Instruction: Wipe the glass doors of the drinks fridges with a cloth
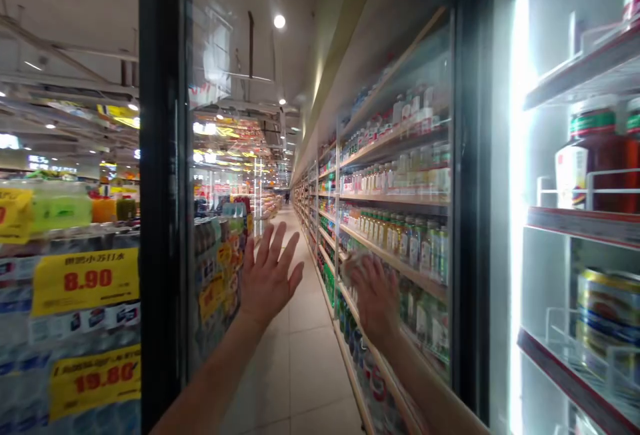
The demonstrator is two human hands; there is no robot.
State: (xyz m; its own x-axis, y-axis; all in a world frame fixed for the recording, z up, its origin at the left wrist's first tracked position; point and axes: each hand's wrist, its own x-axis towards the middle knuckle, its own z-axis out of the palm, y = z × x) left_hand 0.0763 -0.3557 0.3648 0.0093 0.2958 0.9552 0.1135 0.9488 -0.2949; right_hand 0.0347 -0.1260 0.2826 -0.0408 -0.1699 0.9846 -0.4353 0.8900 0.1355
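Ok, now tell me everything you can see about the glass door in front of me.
The glass door looks clear and see-through, with a thick dark frame. It stands upright and appears swung open, between yellow price signs on the left and lit cooler shelves on the right. The spread left hand and the blurred right hand are raised before it; whether either touches it is unclear.

Bare left grip [269, 275], blurred right grip [374, 291], bare forearms [223, 358]
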